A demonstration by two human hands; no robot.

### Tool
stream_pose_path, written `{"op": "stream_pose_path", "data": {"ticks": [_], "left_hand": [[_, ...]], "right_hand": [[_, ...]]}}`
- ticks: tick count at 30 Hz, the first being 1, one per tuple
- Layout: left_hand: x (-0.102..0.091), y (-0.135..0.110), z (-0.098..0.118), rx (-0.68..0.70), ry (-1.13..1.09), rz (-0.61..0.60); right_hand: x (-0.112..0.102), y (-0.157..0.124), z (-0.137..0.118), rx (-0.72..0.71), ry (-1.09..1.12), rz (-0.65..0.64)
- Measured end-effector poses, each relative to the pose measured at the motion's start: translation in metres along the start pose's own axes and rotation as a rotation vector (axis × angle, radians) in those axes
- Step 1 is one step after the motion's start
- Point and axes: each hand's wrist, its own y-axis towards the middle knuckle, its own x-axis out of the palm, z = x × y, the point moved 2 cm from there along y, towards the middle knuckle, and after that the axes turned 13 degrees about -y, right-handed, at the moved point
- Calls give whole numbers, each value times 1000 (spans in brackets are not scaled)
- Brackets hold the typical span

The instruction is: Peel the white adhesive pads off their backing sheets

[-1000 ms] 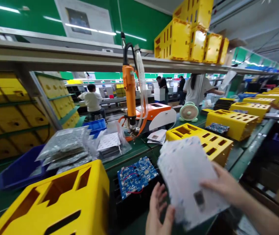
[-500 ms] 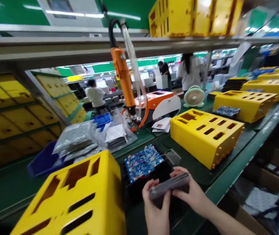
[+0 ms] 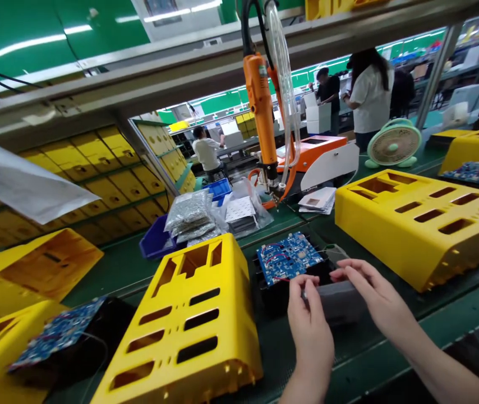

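Between my two hands is a flat, dark grey rectangular piece (image 3: 341, 303), slightly blurred, resembling a thin stack of sheets. My left hand (image 3: 312, 322) is closed on its left end, thumb and fingers pinching. At the opposite end, my right hand (image 3: 376, 289) grips the upper edge with bent fingers. Just beyond the hands lies a blue circuit board (image 3: 288, 255) with red wires, on top of a black block (image 3: 275, 297). A small greyish part behind my right fingers is mostly hidden. Left of the board stands a yellow housing (image 3: 233, 297) with slots.
Another yellow housing (image 3: 416, 224) is at right. An orange electric screwdriver (image 3: 260, 106) hangs above bagged parts (image 3: 193, 216) and a blue bin (image 3: 157, 238). A green fan (image 3: 394, 145) stands behind. At lower left sits another board (image 3: 65, 331). People stand in the background.
My view has swung left, so the scene sits further right and more housings show at left. The grey piece has tipped so its broad face shows; both hands still hold it.
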Motion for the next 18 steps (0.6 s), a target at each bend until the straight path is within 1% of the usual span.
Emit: {"op": "stream_pose_path", "data": {"ticks": [2,3,4,6,7,8,9,11,13,15,16,18], "left_hand": [[0,-1,1,-3,-13,14],[-1,-2,1,-16,-10,18],[-2,-3,1,-31,0,20],[-5,-4,-3,-58,37,2],[-7,-4,-5,-62,53,-7],[-9,-4,-10,-59,52,-24],[-10,-4,-15,-53,31,-51],[-13,-5,-28,-65,-43,-101],[-18,-8,-43,-126,-55,-111],[-24,-12,-54,-222,-1,-101],[-27,-15,-57,-276,12,-118],[-33,-22,-57,-382,-29,-198]], "right_hand": [[-2,0,8,-18,42,-33],[-3,-1,15,-52,80,-83],[-4,-1,24,-94,108,-153],[-4,-1,47,-148,59,-309],[-5,0,61,-139,-9,-363],[-5,1,74,-109,-81,-389],[-7,2,87,-68,-140,-392],[-12,3,104,-16,-166,-379],[-22,4,110,-11,-144,-380],[-37,5,106,-9,-155,-418],[-45,8,102,-3,-174,-463],[-60,19,88,10,-192,-583]]}}
